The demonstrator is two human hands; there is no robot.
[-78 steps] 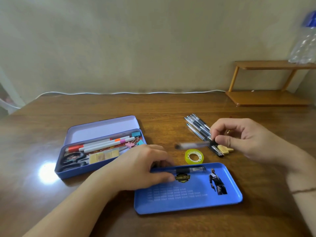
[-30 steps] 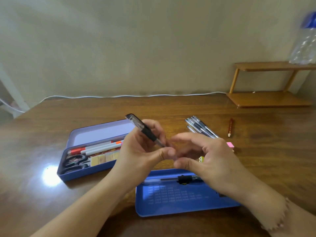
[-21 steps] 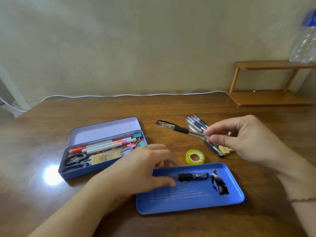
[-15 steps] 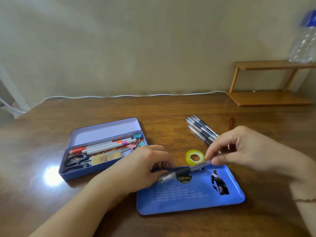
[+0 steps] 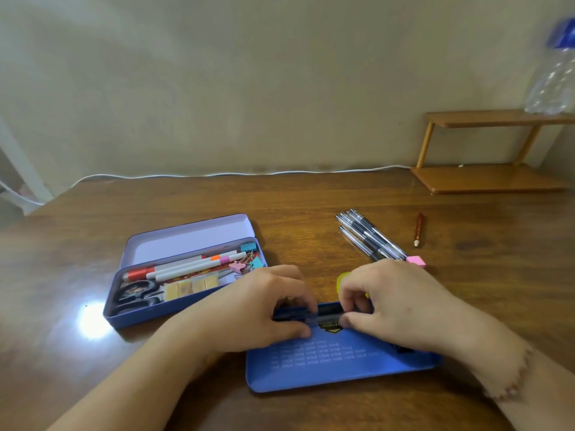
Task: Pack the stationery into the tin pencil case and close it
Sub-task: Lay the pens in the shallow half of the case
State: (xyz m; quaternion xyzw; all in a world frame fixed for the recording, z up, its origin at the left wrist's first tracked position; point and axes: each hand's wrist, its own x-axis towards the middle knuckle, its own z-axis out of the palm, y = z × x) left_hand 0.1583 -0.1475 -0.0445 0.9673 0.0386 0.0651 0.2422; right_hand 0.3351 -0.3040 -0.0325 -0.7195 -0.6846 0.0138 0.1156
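Observation:
The open blue tin pencil case lies at the left with its lilac lid folded back; markers, scissors, binder clips and small erasers lie inside. A flat blue tray lies in front of me. My left hand and my right hand both pinch a dark pen lying along the tray's far edge. Several loose pens, a red pencil and a pink eraser lie on the table behind. A yellow tape roll is mostly hidden by my right hand.
A low wooden shelf stands at the back right with a plastic bottle on top. A white cable runs along the wall. The brown table reaches to the wall.
My right hand brought a pen down from the air onto the tray's far edge. My left hand stayed at the tray and now pinches the pen too.

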